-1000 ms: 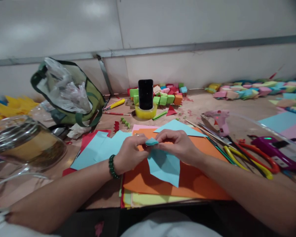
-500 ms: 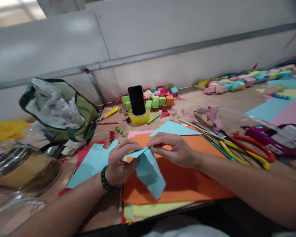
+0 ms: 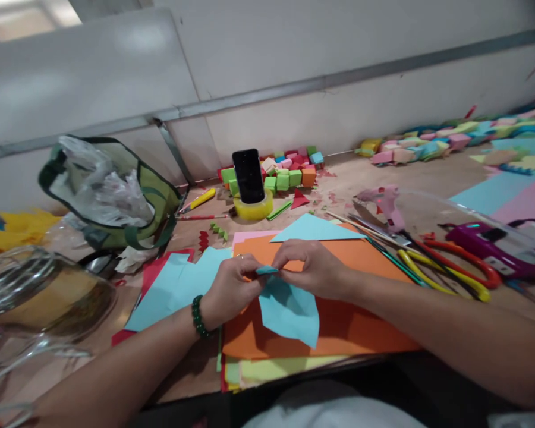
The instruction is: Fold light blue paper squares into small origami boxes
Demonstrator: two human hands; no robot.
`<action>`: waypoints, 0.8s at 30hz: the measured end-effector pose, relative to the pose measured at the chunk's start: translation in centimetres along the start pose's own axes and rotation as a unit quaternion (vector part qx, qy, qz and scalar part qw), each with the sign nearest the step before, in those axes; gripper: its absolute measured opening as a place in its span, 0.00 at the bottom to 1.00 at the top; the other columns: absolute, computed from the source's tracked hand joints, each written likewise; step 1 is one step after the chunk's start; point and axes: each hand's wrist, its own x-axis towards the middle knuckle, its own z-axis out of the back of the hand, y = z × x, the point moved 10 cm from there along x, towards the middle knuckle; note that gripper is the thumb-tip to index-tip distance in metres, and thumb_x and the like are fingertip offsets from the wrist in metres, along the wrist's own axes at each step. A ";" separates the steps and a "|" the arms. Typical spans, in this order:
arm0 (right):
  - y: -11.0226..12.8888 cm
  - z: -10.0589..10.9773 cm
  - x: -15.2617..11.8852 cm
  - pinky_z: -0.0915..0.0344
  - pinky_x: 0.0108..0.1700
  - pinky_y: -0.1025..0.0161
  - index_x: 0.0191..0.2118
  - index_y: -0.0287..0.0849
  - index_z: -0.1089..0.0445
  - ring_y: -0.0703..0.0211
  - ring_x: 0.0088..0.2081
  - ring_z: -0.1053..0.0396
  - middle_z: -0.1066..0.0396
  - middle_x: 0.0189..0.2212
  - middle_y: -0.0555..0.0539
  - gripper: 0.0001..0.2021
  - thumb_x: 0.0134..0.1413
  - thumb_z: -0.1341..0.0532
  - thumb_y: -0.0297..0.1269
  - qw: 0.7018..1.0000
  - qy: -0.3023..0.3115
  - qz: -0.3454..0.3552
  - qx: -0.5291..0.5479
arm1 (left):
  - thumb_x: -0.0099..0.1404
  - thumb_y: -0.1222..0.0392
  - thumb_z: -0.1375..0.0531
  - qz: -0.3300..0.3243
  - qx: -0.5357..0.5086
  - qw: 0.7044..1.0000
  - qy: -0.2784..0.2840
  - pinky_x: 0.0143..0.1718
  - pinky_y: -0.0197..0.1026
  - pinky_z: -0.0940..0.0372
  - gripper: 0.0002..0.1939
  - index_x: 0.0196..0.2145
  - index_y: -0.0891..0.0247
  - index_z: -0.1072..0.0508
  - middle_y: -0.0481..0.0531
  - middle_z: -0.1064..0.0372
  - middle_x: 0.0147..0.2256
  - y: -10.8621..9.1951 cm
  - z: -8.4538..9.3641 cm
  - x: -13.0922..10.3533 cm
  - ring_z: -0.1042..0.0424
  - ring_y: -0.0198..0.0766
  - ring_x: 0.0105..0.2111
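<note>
Both hands pinch one light blue sheet of paper (image 3: 289, 312) over the orange sheets (image 3: 356, 327). My left hand (image 3: 234, 285), with a green bead bracelet at the wrist, grips its upper left edge. My right hand (image 3: 312, 270) pinches the upper edge just beside it, where a narrow strip is folded over. The rest of the sheet hangs down toward me, its lower corner pointing right. Another light blue piece (image 3: 316, 229) lies behind my right hand. More blue paper (image 3: 173, 288) rests on red paper to the left.
A phone (image 3: 248, 177) stands in a yellow tape roll (image 3: 254, 208) before colourful paper cubes (image 3: 289, 178). Pliers (image 3: 450, 270), a pink glue gun (image 3: 387, 208) and a purple device (image 3: 494, 246) lie right. A green bag (image 3: 156, 208) and a glass jar (image 3: 57, 297) stand left.
My left hand has moved right, closer to my right hand. The blue paper's upper edge is now folded into a narrow strip, and its hanging part has swung right and spread wider.
</note>
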 end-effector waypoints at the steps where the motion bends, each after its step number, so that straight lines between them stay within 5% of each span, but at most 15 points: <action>1: -0.3 -0.1 0.0 0.36 0.37 0.64 0.28 0.40 0.27 0.60 0.32 0.31 0.26 0.28 0.47 0.04 0.49 0.39 0.28 1.000 0.002 -0.008 -0.006 | 0.57 0.63 0.41 0.015 -0.004 1.000 0.015 0.28 0.33 0.41 0.06 0.25 0.66 0.25 0.49 0.32 0.23 0.4 -0.3 0.0 0.35 0.32 0.25; 6: -1.3 -0.5 0.0 0.36 0.33 0.65 0.27 0.41 0.27 0.62 0.29 0.31 0.27 0.26 0.49 0.03 0.48 0.38 0.29 0.998 0.021 -0.052 -0.024 | 0.60 0.59 0.43 0.061 0.035 0.995 0.066 0.23 0.33 0.47 0.13 0.20 0.66 0.30 0.46 0.38 0.18 1.8 -1.4 -0.2 0.40 0.30 0.21; 13: 1.9 0.9 0.1 0.33 0.40 0.61 0.28 0.42 0.26 0.59 0.35 0.29 0.25 0.30 0.46 0.03 0.50 0.38 0.33 0.993 -0.023 0.036 0.110 | 0.56 0.70 0.46 -0.015 0.098 0.992 0.083 0.25 0.33 0.48 0.12 0.17 0.66 0.34 0.46 0.39 0.20 -0.4 -1.6 -0.2 0.41 0.30 0.21; 19: -3.7 -0.4 0.1 0.37 0.29 0.65 0.27 0.38 0.26 0.63 0.26 0.34 0.29 0.23 0.49 0.16 0.53 0.41 0.47 0.970 0.010 -0.183 0.162 | 0.55 0.70 0.46 -0.012 0.167 0.982 0.090 0.28 0.34 0.46 0.10 0.19 0.65 0.32 0.47 0.36 0.21 -0.4 -1.9 -0.3 0.39 0.31 0.23; 24: -4.9 -2.7 -0.4 0.46 0.21 0.69 0.24 0.37 0.27 0.69 0.20 0.42 0.33 0.18 0.52 0.12 0.42 0.33 0.44 0.959 0.096 -0.232 0.132 | 0.52 0.69 0.45 0.003 0.229 0.970 0.087 0.27 0.37 0.47 0.08 0.19 0.64 0.30 0.50 0.34 0.22 -0.3 -2.0 -0.3 0.37 0.34 0.24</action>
